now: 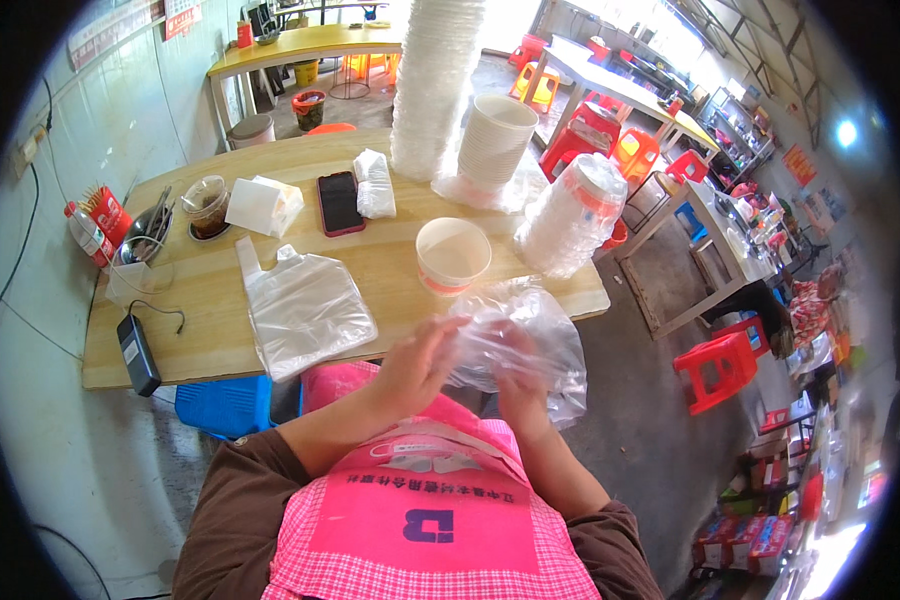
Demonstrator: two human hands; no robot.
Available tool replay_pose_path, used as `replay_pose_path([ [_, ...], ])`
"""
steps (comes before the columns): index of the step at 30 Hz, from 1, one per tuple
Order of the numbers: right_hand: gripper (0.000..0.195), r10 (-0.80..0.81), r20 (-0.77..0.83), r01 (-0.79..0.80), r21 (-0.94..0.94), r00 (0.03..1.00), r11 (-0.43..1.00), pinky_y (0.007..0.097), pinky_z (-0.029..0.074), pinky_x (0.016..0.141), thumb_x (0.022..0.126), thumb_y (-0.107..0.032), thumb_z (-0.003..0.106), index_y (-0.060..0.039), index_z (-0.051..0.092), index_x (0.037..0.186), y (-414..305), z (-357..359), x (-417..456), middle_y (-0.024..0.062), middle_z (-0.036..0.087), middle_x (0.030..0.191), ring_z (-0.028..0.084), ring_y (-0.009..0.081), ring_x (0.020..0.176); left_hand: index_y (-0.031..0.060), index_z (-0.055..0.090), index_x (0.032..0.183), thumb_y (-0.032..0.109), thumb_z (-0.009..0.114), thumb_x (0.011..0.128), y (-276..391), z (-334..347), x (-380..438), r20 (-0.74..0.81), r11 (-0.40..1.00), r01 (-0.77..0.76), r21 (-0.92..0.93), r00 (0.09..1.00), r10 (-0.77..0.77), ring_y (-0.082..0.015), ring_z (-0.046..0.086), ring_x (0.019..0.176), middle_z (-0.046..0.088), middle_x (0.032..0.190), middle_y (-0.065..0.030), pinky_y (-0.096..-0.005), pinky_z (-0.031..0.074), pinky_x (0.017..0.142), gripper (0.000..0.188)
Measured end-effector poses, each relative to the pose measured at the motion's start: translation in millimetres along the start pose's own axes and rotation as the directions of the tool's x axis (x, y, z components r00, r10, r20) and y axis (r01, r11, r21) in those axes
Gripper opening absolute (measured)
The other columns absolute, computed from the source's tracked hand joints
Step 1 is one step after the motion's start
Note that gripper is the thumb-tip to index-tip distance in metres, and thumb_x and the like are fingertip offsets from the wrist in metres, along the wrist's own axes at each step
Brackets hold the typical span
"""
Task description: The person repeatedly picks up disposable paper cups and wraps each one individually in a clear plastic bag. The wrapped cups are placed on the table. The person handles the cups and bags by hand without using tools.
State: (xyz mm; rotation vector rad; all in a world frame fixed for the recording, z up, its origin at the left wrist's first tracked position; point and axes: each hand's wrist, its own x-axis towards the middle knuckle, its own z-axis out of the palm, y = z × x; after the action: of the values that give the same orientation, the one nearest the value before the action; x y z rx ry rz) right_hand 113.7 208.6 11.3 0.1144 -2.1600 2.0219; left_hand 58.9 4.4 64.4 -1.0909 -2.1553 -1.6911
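A clear plastic bag (544,341) is spread between my two hands near the table's front edge. My right hand (525,375) grips its lower middle, with the fingers partly hidden behind the film. At the bag's left side my left hand (420,360) is blurred, so its hold on the film is unclear. Just beyond them stands a white paper bowl (453,255), upright and open at the top. A stack of paper bowls wrapped in plastic (574,214) is to its right, and an upright nested stack of bowls (497,139) stands behind. A flat pile of white carrier bags (307,311) lies left of my hands.
On the wooden table (195,330) are a tall stack of clear lids (435,82), a smartphone (340,202), napkins (262,206), a drink cup (207,202) and a power bank (139,356). A blue stool (225,405) is underneath; a red stool (716,371) stands right. People sit at the far right.
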Motion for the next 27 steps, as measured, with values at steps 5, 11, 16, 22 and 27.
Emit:
replay_pose_path([
  [5,0.065,-0.343,-0.211,0.313,-0.164,0.915,0.936,0.0343,0.046,0.1,0.096,-0.018,0.054,-0.0117,0.023,0.153,-27.0,12.7,68.3,0.009,0.049,0.136,0.054,0.0235,0.117,0.0001,0.028,0.147,0.009,0.054,0.094,-13.8,14.4,-10.8,0.215,0.994,-0.107,0.001,0.971,0.104,-0.0417,0.039,0.135,0.036,0.146,-0.0258,-0.0445,0.04,0.106,0.06],
  [11,0.084,-0.621,0.022,0.51,-0.593,0.784,0.623,0.0459,0.038,0.108,0.084,-0.023,0.071,-0.0111,0.025,0.154,-30.5,6.2,143.3,0.0121,0.041,0.148,0.048,0.0331,0.126,0.0028,0.007,0.154,0.012,0.066,0.089,-33.5,27.4,-13.8,0.152,0.959,0.1,-0.267,0.987,-0.061,-0.036,0.026,0.144,0.018,0.158,-0.0206,-0.0446,0.033,0.112,0.088],
  [16,0.088,-0.426,0.141,0.394,-0.701,0.894,0.595,0.0436,0.038,0.107,0.075,-0.019,0.076,-0.0105,0.032,0.151,-51.2,14.5,172.0,0.0152,0.043,0.147,0.047,0.0348,0.127,0.0034,0.02,0.152,0.01,0.067,0.088,-68.1,12.8,-14.6,0.095,0.887,0.271,-0.373,0.962,-0.255,-0.03,0.032,0.142,0.025,0.156,-0.0184,-0.0427,0.034,0.112,0.08],
  [22,0.061,-0.029,0.425,0.359,-0.726,0.905,0.587,0.0385,0.038,0.106,0.082,-0.025,0.067,-0.0091,0.048,0.138,-25.9,12.3,200.7,0.0148,0.052,0.136,0.049,0.0289,0.125,0.0004,0.042,0.14,0.017,0.066,0.089,-71.7,-7.8,-11.6,-0.068,0.933,0.219,-0.285,0.966,-0.248,-0.0351,0.047,0.129,0.041,0.144,-0.0222,-0.0415,0.044,0.103,0.059],
  [27,0.035,0.506,0.646,0.709,-0.699,0.572,0.093,0.041,0.048,0.093,0.087,-0.018,0.059,-0.005,0.06,0.12,13.9,8.8,230.4,0.0143,0.064,0.117,0.06,0.0282,0.111,-0.0001,0.05,0.133,0.007,0.064,0.088,-78.2,-12.4,-11.6,-0.106,0.959,0.18,-0.219,0.973,-0.206,-0.029,0.048,0.127,0.044,0.141,-0.0182,-0.0377,0.043,0.104,0.047],
])
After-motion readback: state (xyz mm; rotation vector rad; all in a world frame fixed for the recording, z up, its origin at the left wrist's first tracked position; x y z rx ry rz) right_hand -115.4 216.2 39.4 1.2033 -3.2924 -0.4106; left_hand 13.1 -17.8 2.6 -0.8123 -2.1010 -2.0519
